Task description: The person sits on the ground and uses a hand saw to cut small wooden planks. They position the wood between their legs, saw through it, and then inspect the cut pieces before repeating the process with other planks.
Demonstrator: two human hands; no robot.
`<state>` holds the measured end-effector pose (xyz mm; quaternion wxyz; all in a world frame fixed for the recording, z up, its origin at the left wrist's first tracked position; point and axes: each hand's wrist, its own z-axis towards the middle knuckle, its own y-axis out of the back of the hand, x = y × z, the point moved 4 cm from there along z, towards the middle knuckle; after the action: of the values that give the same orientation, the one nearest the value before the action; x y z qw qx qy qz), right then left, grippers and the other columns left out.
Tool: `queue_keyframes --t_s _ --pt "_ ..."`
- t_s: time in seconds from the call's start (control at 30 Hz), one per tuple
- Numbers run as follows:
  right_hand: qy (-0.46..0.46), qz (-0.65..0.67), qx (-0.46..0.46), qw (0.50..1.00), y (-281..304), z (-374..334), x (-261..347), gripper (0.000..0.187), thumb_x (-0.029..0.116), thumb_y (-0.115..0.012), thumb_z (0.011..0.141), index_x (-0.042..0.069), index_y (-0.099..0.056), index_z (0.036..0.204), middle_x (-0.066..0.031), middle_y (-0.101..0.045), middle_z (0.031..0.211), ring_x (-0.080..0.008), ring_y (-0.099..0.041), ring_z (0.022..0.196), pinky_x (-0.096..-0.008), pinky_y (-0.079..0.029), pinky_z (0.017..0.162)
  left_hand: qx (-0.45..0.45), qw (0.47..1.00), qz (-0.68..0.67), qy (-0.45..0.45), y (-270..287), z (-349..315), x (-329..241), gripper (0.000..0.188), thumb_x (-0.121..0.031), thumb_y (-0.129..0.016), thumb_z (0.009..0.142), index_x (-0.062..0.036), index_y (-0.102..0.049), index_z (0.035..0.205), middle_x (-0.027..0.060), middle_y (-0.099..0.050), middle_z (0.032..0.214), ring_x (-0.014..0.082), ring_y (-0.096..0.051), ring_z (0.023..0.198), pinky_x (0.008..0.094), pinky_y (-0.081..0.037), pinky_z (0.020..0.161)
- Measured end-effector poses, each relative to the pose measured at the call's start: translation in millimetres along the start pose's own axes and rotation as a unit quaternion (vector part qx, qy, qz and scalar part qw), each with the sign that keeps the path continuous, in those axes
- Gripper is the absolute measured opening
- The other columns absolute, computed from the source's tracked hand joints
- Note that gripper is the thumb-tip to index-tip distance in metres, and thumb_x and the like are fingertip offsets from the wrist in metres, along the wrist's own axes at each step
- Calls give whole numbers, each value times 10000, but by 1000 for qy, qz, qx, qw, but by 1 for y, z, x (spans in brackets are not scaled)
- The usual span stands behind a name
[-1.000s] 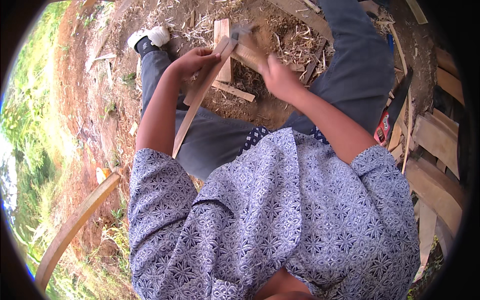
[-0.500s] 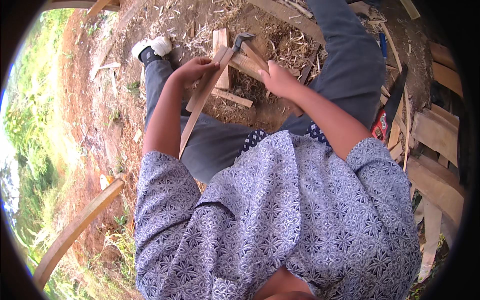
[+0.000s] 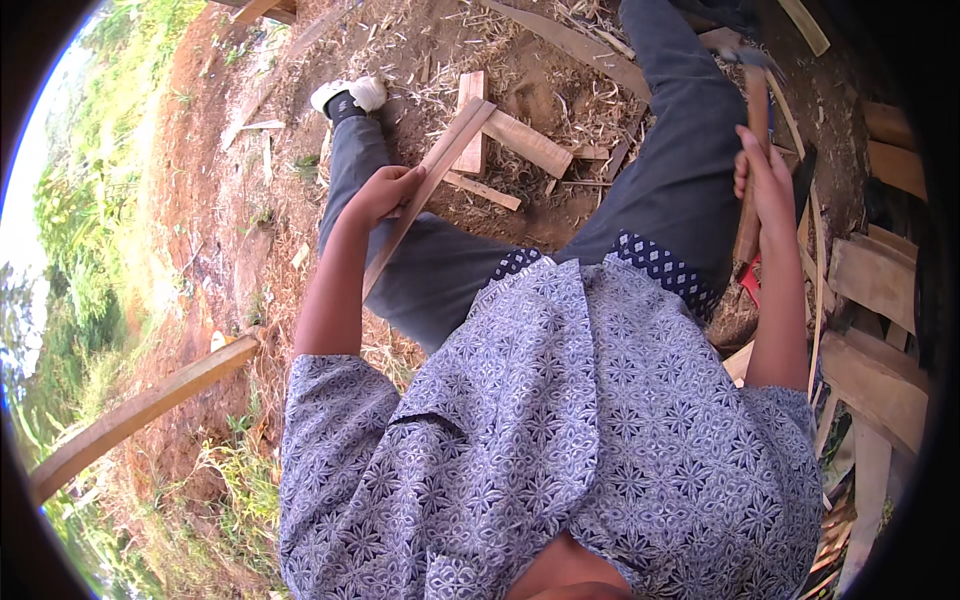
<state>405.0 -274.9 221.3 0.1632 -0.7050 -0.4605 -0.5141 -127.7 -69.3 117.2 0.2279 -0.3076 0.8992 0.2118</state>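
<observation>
My left hand (image 3: 390,192) is closed around narrow wooden slats (image 3: 452,142), which slant from the wood on the ground down past my left thigh. Their upper end rests at the corner where a short upright board (image 3: 471,122) meets a thicker wooden block (image 3: 530,143). Out to the right, beside my right thigh, my right hand (image 3: 765,185) grips the wooden handle of an adze (image 3: 757,110). The adze's dark metal head points away from me and is smeared by motion.
Wood shavings litter the dirt between my spread legs, with a loose stick (image 3: 482,190) among them. A red-handled saw (image 3: 751,282) lies partly hidden by my right forearm. Boards (image 3: 875,280) pile up at the far right; a wooden beam (image 3: 150,410) crosses the left.
My right hand has swung the adze away from the slats' upper end, out to the right. My left hand still holds the slats, and the view has shifted slightly.
</observation>
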Motion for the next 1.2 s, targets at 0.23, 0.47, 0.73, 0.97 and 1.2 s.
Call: queue_keyframes --t_s 0.23,0.47,0.73,0.97,1.2 --pt "-48 -46 -136 988 106 -21 -143 439 481 -679 982 45 -654 1024 8 -542 718 -97 -545 625 -272 -463 599 -70 997 -1 -24 -16 -10 -22 431 -451 -616 1033 -40 -717 1109 -22 -575 730 83 -460 542 299 -383 504" --pt "-72 -135 -136 979 94 -39 -239 514 469 -673 979 -17 -730 1134 -97 -711 853 -152 -675 705 -303 -530 719 -113 989 94 20 -15 -20 -24 481 -451 -531 1063 -2 -703 1065 23 -584 695 132 -516 538 320 -432 510" --pt "36 -312 -208 926 90 -47 -279 379 388 -716 939 79 -733 1158 -193 -750 1015 -375 -728 954 -437 -554 837 -176 967 122 -135 -49 -32 -49 428 -337 -473 1084 45 -622 962 119 -635 685 234 -623 552 400 -509 547" --pt "-33 -273 -195 941 86 -33 -271 403 339 -744 895 55 -735 1181 -184 -756 1069 -329 -726 1032 -430 -543 932 -140 966 114 -186 -24 -17 -86 448 -381 -488 1084 25 -622 953 79 -614 700 200 -608 556 388 -500 556" --pt "-15 -264 -199 944 106 -51 -286 383 318 -770 870 63 -742 1154 -179 -762 1027 -318 -732 994 -425 -541 940 -76 955 178 -226 -46 27 -120 473 -393 -470 1077 29 -670 1001 94 -641 754 195 -654 675 373 -519 645"
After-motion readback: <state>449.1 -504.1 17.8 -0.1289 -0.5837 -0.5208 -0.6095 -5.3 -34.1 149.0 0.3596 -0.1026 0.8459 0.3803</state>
